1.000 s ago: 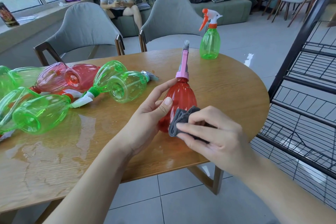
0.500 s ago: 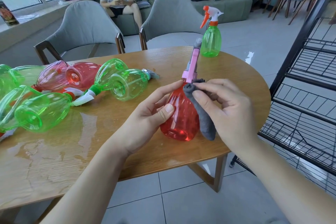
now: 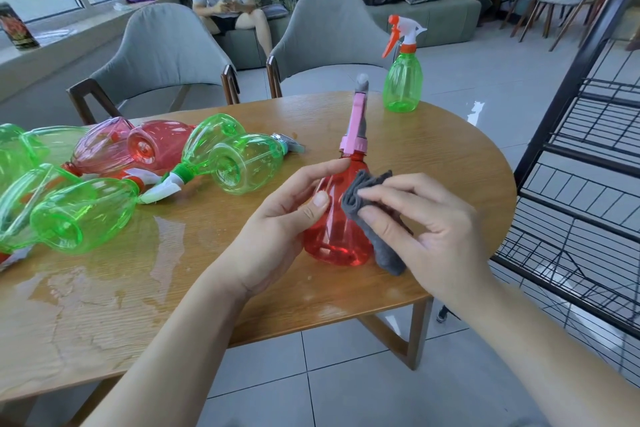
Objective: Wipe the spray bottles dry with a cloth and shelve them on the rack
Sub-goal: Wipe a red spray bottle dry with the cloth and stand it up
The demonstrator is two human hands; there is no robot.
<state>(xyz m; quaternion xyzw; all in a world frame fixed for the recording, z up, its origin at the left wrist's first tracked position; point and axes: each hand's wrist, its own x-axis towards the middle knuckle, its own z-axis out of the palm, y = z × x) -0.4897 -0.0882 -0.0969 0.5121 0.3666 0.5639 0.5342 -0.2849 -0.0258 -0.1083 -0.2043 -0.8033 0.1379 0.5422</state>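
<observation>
Red spray bottle stands upright on the table, near its front edge, pink trigger head pointing away. Left hand steadies it: thumb on the near face, fingers curled round the shoulder on the far side. Right hand pinches a folded grey cloth between thumb and forefingers and presses it flat to the bottle's right flank; the cloth's tail hangs down to the table beside the base.

Step in hand, as I read it: drying this one bottle, mid-body. Neck and trigger head look untouched by the cloth at this instant; can't tell whether they are dry.

Outward: one green bottle stands upright at the far edge, well apart. A heap of green and red bottles lies on its side at the left, and a sheen of water spreads across the wood in front of it. Black wire rack stands just right of the table, shelves in view bare of bottles.

Next move, a judgement: work the cloth round the remaining faces while the left hand turns the bottle, then lift and carry it right to a rack shelf, set down upright. Keep the dried base off the wet patch.
</observation>
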